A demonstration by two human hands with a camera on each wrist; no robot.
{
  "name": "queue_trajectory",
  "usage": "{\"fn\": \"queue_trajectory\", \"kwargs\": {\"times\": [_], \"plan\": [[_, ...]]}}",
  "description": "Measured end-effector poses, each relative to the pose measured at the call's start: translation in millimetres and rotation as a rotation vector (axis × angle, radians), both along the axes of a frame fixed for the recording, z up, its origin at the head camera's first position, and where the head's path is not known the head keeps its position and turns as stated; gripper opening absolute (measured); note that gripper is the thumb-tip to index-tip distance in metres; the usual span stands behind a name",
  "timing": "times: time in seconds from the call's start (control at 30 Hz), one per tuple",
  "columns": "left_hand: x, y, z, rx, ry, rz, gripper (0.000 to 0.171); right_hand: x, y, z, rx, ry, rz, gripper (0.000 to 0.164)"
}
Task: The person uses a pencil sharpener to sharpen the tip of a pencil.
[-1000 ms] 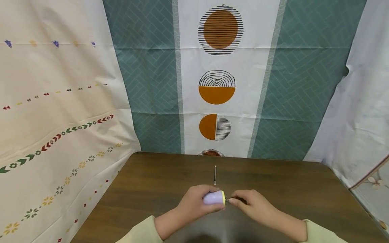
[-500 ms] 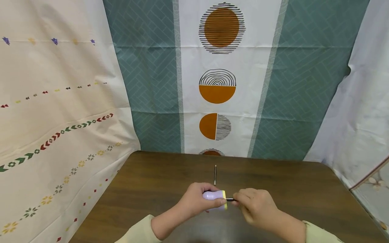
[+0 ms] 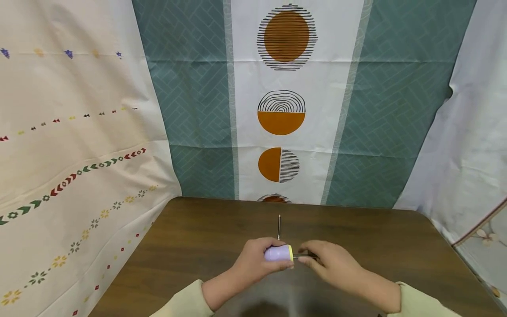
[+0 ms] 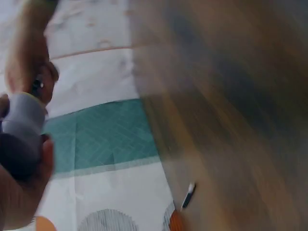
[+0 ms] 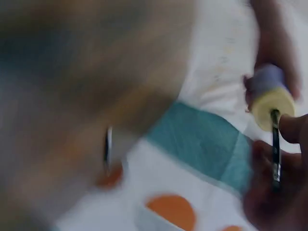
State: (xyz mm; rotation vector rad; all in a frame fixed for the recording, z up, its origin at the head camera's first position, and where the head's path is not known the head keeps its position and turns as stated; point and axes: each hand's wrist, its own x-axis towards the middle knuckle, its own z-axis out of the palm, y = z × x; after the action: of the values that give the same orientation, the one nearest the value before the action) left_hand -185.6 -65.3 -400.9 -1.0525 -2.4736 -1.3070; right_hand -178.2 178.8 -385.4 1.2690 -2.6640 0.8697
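Observation:
My left hand (image 3: pixel 252 260) grips a lavender pencil sharpener (image 3: pixel 277 253) with a yellow front face, holding it sideways above the table. A dark pencil (image 3: pixel 299 256) has one end in the hole of that yellow face. At the pencil's outer part, my right hand (image 3: pixel 334 266) pinches it between thumb and fingers. The right wrist view shows the sharpener's yellow face (image 5: pixel 262 109) with the pencil (image 5: pixel 275 149) running from it towards the right palm. In the blurred left wrist view, fingers wrap the sharpener (image 4: pixel 26 115). The pencil's inserted end is hidden.
Beyond the hands, a second dark pencil (image 3: pixel 279 226) with a pale end lies on the brown wooden table (image 3: pixel 214 229). A patterned cloth (image 3: pixel 198 110) hangs behind the table's far edge, and pale cloths hang at both sides.
The right hand turned over at the pencil, knuckles up half a second ago, and now has turned back. More pencil shows outside the sharpener than one second ago. The left hand keeps its grip.

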Motion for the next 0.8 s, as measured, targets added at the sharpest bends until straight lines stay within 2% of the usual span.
{"fn": "queue_trajectory", "kwargs": {"times": [0.03,0.07,0.1,0.13,0.2,0.23,0.3,0.33,0.37,0.43,0.47,0.53,0.63,0.7,0.73,0.77,0.8], "plan": [[-0.6,0.0,2.1,0.070,-0.216,0.023,0.038,-0.4,-1.8,-2.5,0.059,0.303,-0.036,0.044],[-1.4,0.1,4.7,0.130,-0.399,0.045,0.037,-1.4,-3.4,-4.8,0.089,0.572,-0.067,0.042],[-2.3,0.1,7.6,0.171,-0.545,0.053,0.038,-2.6,-4.9,-7.0,0.094,0.795,-0.086,0.042],[-2.8,0.1,10.4,0.203,-0.664,0.050,0.039,-4.6,-6.2,-8.7,0.085,0.968,-0.081,0.042],[-1.9,0.1,15.8,0.241,-0.847,0.029,0.042,-6.7,-8.9,-10.1,0.054,1.144,-0.051,0.040],[-0.6,0.4,17.8,0.244,-0.891,0.018,0.042,-6.9,-9.9,-10.7,0.031,1.191,-0.038,0.039],[2.6,1.3,22.0,0.232,-0.899,0.007,0.040,-6.0,-11.9,-11.5,-0.016,1.222,-0.023,0.037],[4.1,2.1,22.9,0.225,-0.863,0.013,0.037,-4.9,-12.7,-12.0,-0.043,1.206,-0.025,0.037],[5.6,2.8,23.3,0.214,-0.798,0.019,0.035,-3.3,-13.7,-12.5,-0.069,1.166,-0.033,0.037],[8.4,3.9,21.8,0.189,-0.599,0.029,0.033,0.8,-15.4,-11.6,-0.108,1.025,-0.055,0.040],[9.3,4.0,20.2,0.165,-0.466,0.026,0.033,3.5,-15.7,-10.3,-0.123,0.912,-0.070,0.036],[9.7,3.0,14.1,0.075,-0.091,-0.001,0.038,8.7,-15.5,-5.8,-0.138,0.637,-0.096,0.029],[5.7,0.4,5.5,-0.048,0.567,-0.010,0.052,12.9,-12.1,3.7,-0.163,0.088,-0.078,0.020],[0.7,-0.9,1.8,-0.089,0.938,-0.003,0.060,10.7,-8.3,9.5,-0.205,-0.350,-0.020,0.025],[-1.4,-1.0,0.9,-0.101,1.051,-0.015,0.063,8.5,-5.7,11.3,-0.232,-0.571,0.008,0.028],[-3.0,-1.2,0.2,-0.112,1.126,-0.028,0.064,5.7,-3.3,12.3,-0.253,-0.760,0.030,0.031],[-3.7,-1.2,-0.6,-0.124,1.162,-0.039,0.064,2.9,-1.0,12.6,-0.266,-0.909,0.046,0.036]]}}
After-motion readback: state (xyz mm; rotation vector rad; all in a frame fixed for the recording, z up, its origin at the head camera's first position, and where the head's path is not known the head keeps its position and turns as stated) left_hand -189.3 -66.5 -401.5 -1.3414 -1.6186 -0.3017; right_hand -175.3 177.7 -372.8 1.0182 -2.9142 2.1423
